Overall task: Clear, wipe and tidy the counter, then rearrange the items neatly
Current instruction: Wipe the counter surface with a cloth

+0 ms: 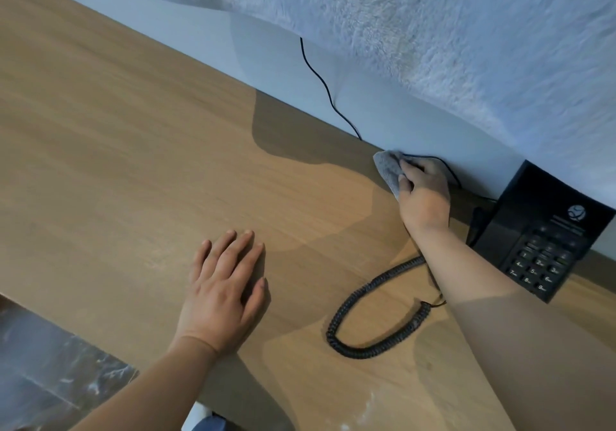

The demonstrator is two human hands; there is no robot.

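The wooden counter [116, 150] runs from the left to the lower right of the head view. My right hand [423, 194] grips a grey cloth [388, 170] and holds it on the counter at the back edge, where the counter meets the wall. My left hand [226, 284] lies flat on the counter with straight, spread fingers and holds nothing. A black desk phone [546, 234] stands against the wall just right of my right forearm. Its coiled cord [366, 317] loops over the counter under that forearm.
A thin black cable [320, 80] hangs down the white wall [273, 54] and runs behind the cloth towards the phone. Dark tiled floor [50, 370] shows past the counter's front edge at the lower left. A pale smear [370, 410] marks the counter near the bottom edge.
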